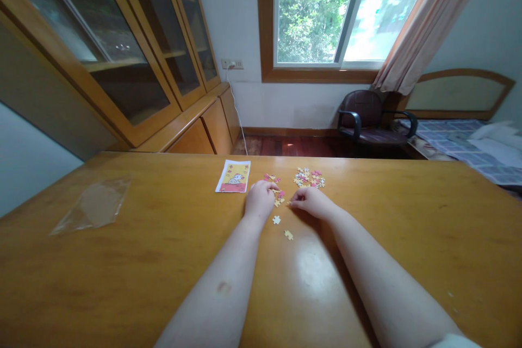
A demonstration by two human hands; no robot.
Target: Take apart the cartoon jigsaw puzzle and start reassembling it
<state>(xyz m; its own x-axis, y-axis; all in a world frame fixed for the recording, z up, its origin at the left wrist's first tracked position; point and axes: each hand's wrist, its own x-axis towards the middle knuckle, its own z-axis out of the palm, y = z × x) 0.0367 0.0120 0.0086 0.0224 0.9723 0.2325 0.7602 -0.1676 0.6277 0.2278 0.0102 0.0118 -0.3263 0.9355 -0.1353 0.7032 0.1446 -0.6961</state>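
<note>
left hand (260, 199): over the left group of puzzle pieces (279, 194), grip cannot be told; right hand (312, 202): narrow grip on a small piece (289, 203), near side of the right pile (308, 176); picture card (234, 176): left of left hand; white piece (277, 220): nearer, on surface (163, 283)

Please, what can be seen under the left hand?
Pink and yellowish puzzle pieces show at the edge of the left hand, on the table. Whatever is directly beneath the hand is covered, so I cannot tell.
</note>
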